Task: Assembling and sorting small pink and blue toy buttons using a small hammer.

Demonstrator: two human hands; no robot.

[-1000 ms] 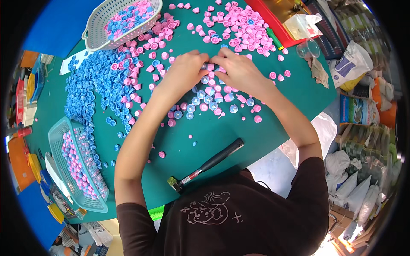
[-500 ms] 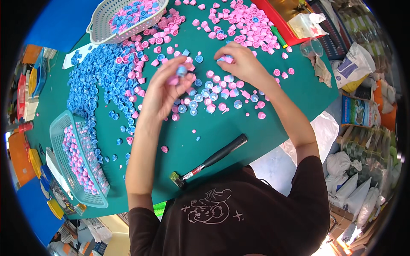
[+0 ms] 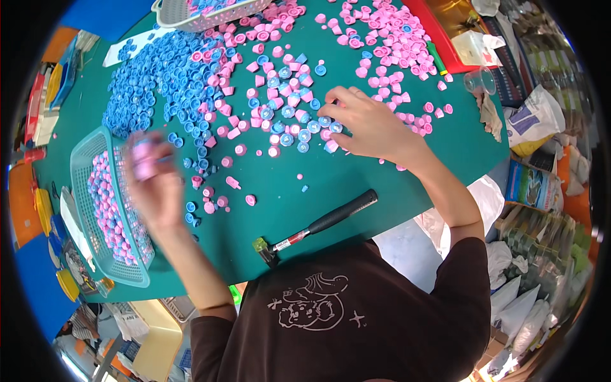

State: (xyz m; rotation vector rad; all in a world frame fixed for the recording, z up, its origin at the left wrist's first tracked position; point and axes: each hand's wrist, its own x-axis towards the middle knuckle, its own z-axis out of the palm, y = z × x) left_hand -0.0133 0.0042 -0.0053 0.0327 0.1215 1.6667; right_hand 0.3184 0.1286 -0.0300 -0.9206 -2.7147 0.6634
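Note:
My left hand (image 3: 158,191), smeared by motion, is at the right edge of a teal plastic basket (image 3: 141,275). Its fingers are closed on small pink and blue plastic pieces (image 3: 145,159); how many I cannot tell. Inside the basket lies a heap of pink-and-blue pieces (image 3: 111,210). Right of the table's middle, my right hand (image 3: 372,124) is palm down, thumb and fingers apart. Its fingertips are beside a cluster of small blue cup-shaped pieces (image 3: 304,135) mixed with pink ones; nothing shows in its grasp.
A rubber-ended hammer (image 3: 318,224) lies near the front edge. Loose blue cups (image 3: 153,83) are heaped at left, pink cups (image 3: 401,38) at far right. At the back stand a pale basket (image 3: 191,20) and a red tray (image 3: 439,38), with a green-handled tool (image 3: 436,58) beside the tray.
My left hand has moved from the middle of the table leftward to the teal basket with pieces in it. My right hand has opened and lowered toward the cluster, without the pink-and-blue piece it held.

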